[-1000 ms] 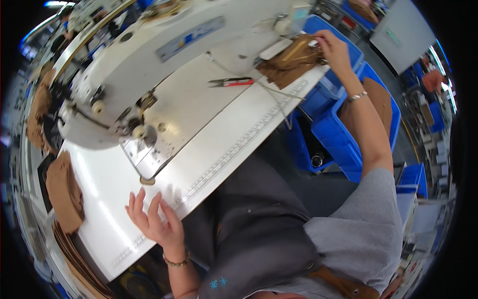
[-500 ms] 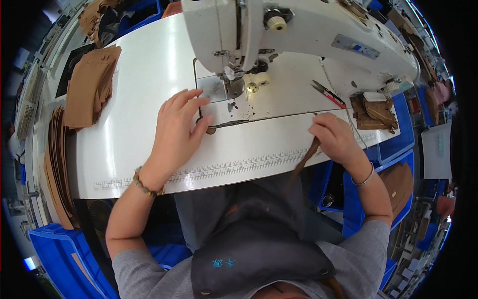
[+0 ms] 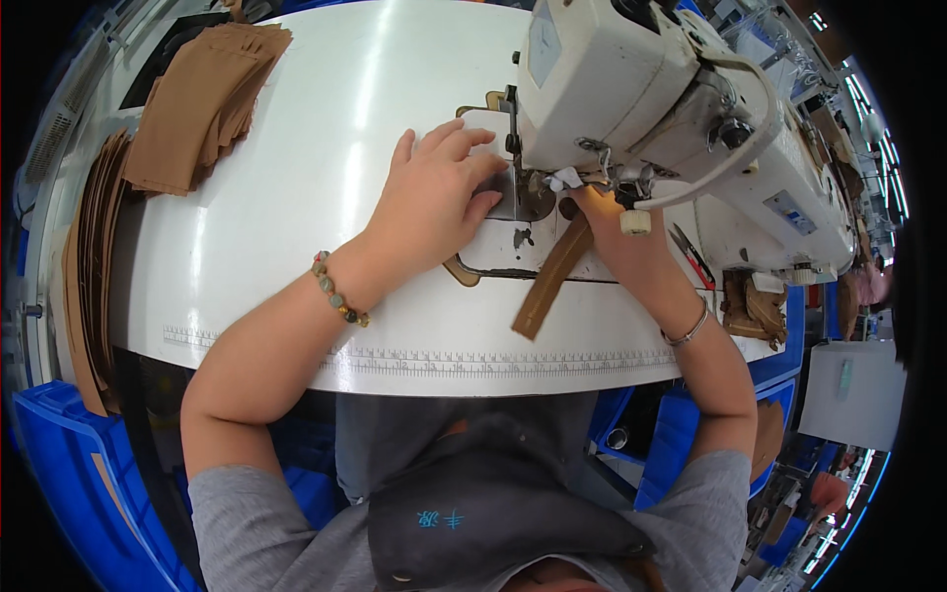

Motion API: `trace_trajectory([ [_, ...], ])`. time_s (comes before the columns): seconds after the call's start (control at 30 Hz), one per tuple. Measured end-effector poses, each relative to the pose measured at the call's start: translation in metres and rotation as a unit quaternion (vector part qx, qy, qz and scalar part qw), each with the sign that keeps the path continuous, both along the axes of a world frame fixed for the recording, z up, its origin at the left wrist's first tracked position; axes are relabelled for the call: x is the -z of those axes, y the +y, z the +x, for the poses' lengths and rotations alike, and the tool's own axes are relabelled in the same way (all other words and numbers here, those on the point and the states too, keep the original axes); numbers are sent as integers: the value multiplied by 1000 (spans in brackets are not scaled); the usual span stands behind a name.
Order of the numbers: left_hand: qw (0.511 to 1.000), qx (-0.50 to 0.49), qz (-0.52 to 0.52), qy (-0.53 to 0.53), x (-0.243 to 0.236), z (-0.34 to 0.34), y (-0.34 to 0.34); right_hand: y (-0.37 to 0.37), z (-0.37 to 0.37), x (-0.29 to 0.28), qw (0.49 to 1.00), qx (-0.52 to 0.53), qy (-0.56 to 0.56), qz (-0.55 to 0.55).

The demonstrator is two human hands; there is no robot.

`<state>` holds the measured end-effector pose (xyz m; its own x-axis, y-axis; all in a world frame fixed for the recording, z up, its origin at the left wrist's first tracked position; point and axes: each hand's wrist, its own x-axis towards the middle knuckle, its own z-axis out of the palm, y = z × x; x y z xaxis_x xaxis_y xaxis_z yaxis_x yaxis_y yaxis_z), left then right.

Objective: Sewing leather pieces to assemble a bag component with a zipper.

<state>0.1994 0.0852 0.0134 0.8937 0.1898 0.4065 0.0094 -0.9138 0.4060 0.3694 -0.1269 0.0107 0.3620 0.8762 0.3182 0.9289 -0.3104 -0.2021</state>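
My left hand (image 3: 434, 192) lies open beside the sewing machine's needle plate (image 3: 501, 202), fingers spread and curved, holding nothing. My right hand (image 3: 617, 242) is under the machine head (image 3: 602, 89), gripping the upper end of a brown fabric strip (image 3: 552, 281) near the needle; its fingertips are partly hidden by the presser parts. The strip hangs diagonally toward me across the white table (image 3: 385, 316). Right of that hand lie red-and-black snips (image 3: 695, 261) and a bunched pile of brown fabric (image 3: 750, 311).
Stacks of brown cut pieces (image 3: 197, 109) and more upright layers (image 3: 89, 266) sit at the table's left. Blue bins (image 3: 89, 474) flank the table on both sides below. A printed ruler runs along the front edge. Other workers and shelving appear at the far right rim.
My right hand went from the fabric pile at the right to the needle, now with a brown strip in it. My left hand moved up to the plate. The view has turned.
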Motion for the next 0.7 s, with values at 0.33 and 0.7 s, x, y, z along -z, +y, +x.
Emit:
trace_trajectory([
  [0.33,987,-13,156,25,-13,-18,-13,-7,-72,-37,963,-219,-138,-68],
  [0.7,975,-83,200,50,-9,-7,-18,-8,-70,-26,933,-352,-76,12],
])
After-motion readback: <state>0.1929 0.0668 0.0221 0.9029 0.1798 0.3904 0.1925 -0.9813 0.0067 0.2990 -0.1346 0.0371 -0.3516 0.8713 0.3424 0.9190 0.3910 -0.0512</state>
